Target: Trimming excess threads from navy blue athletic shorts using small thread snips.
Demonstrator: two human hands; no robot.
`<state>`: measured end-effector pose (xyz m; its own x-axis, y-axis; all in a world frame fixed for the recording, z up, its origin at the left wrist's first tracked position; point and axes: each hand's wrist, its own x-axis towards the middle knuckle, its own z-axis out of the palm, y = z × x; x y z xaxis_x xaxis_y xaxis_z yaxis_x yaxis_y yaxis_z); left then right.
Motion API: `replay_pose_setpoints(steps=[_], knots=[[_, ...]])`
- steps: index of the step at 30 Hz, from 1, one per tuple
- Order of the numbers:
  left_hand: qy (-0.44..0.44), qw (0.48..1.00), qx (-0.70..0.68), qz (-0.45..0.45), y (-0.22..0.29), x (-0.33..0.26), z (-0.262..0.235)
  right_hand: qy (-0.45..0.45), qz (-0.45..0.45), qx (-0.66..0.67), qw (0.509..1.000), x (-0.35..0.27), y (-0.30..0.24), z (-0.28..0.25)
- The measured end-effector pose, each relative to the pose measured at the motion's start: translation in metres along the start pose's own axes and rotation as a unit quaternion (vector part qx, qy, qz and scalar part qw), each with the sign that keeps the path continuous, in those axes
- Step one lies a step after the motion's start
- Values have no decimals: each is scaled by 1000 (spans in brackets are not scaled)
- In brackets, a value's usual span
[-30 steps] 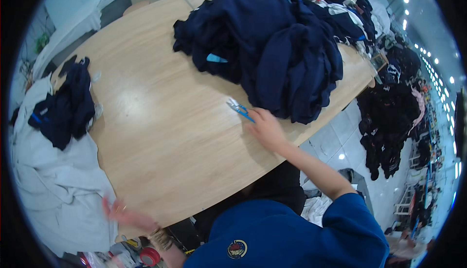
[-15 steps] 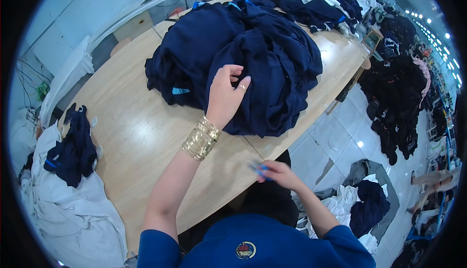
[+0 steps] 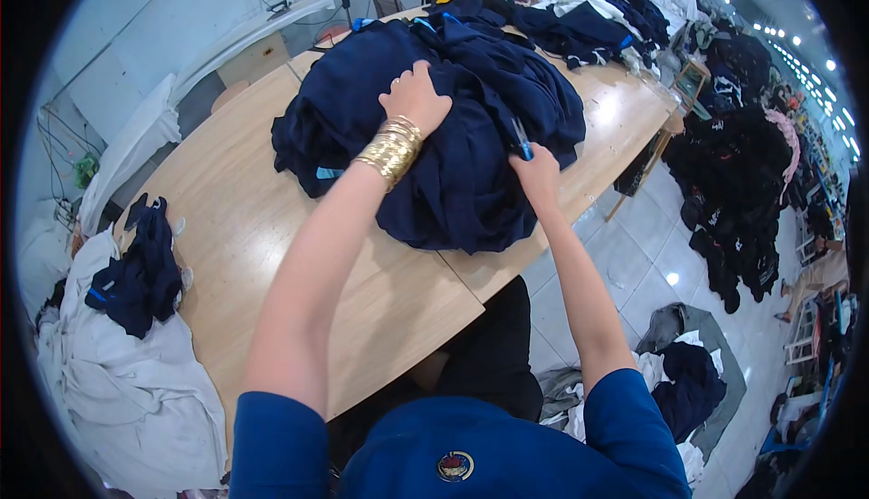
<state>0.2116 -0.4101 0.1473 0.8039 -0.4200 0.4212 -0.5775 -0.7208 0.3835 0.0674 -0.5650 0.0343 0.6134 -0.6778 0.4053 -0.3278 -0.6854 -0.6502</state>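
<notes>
A large heap of navy blue garments (image 3: 344, 91) covers the middle of the table (image 3: 244, 218). My left hand (image 3: 416, 100), with gold bangles on its wrist, is closed on the cloth near the top of the heap, its fingertips partly hidden in the folds. My right hand (image 3: 536, 173) grips small blue-handled thread snips (image 3: 520, 139) at the heap's right side. The metal blades point away from me over the navy cloth.
More clothes (image 3: 579, 23) lie at the table's far end. White cloth (image 3: 136, 399) hangs at the left edge with a navy garment (image 3: 140, 273) on it. Black garments (image 3: 738, 191) and a grey sheet with clothes (image 3: 692, 381) lie on the floor at right.
My left hand has reached farther onto the heap and closed on the cloth. My right hand has carried the snips from the near table edge up to the heap's right side.
</notes>
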Motion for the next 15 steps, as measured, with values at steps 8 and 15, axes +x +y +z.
replay_pose_setpoints(steps=[8, 15], knots=[[-197, 940, -221, 171, -57, -41, -99, -64, -134, 365, 919, -17, -135, -86], [-111, 928, -307, 178, -61, -112, -183, -256, -200, 334, 885, -46, -235, -174]])
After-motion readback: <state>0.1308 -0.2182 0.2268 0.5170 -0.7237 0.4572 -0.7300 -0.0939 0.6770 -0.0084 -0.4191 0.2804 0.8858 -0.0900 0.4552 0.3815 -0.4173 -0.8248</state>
